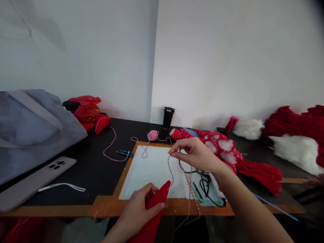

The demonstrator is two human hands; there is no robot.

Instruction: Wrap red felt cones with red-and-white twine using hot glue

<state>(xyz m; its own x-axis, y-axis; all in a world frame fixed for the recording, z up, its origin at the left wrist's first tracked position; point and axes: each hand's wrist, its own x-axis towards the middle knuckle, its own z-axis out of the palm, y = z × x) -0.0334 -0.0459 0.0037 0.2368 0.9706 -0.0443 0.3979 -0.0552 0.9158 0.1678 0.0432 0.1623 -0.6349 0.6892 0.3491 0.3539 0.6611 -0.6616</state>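
Note:
My left hand (141, 207) grips a pointed piece of red felt (154, 211), thumb on its near face, tip pointing up and away. From that tip a red-and-white twisted cord (170, 170) rises to my right hand (193, 152), whose thumb and fingertips pinch it above the white sheet (149, 168). More of the cord hangs in loose strands below my right hand, past the table's front edge. If a needle is in the pinch, it is too small to make out. A ball of the same cord (153, 135) lies behind the sheet.
Blue-handled snips (124, 153) lie left of the sheet. Red cord-wrapped cones stuffed with white filling (225, 145) are piled at right, near white fluff (296, 148). A black cup (168, 117) stands by the wall. A grey bag (37, 125) and a phone (37, 182) occupy the left.

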